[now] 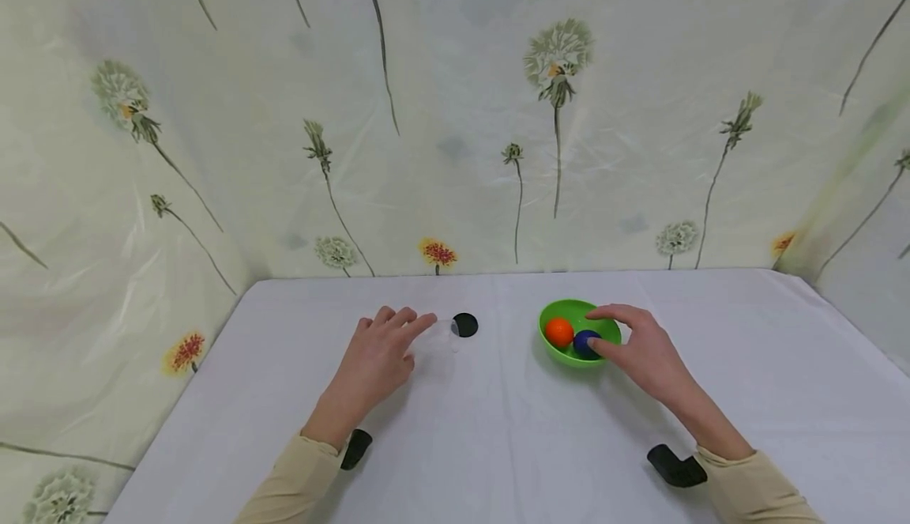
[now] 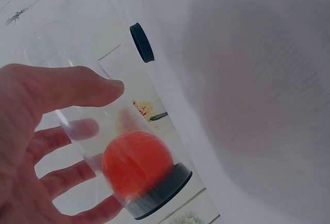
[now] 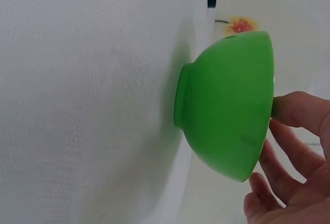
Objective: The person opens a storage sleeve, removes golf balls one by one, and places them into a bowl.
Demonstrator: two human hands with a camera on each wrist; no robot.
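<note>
My left hand (image 1: 377, 358) grips a clear tube (image 2: 108, 118), thumb on one side and fingers round the other. A red-orange ball (image 2: 137, 163) lies inside it, against the black end cap (image 2: 162, 192). The tube is tilted and hardly shows in the head view. On the right, my right hand (image 1: 643, 350) reaches over the rim of a green bowl (image 1: 569, 304), thumb and index finger spread apart. Its thumb is at a dark blue ball (image 1: 586, 342) in the bowl, beside an orange ball (image 1: 558, 332). The bowl's wall hides both balls in the right wrist view.
A round black cap (image 1: 465, 325) lies on the white-covered table (image 1: 505, 429), between the left hand and the bowl. A flower-printed curtain (image 1: 455, 113) hangs behind the table's far edge. Black wrist devices (image 1: 675, 467) sit at the cuffs.
</note>
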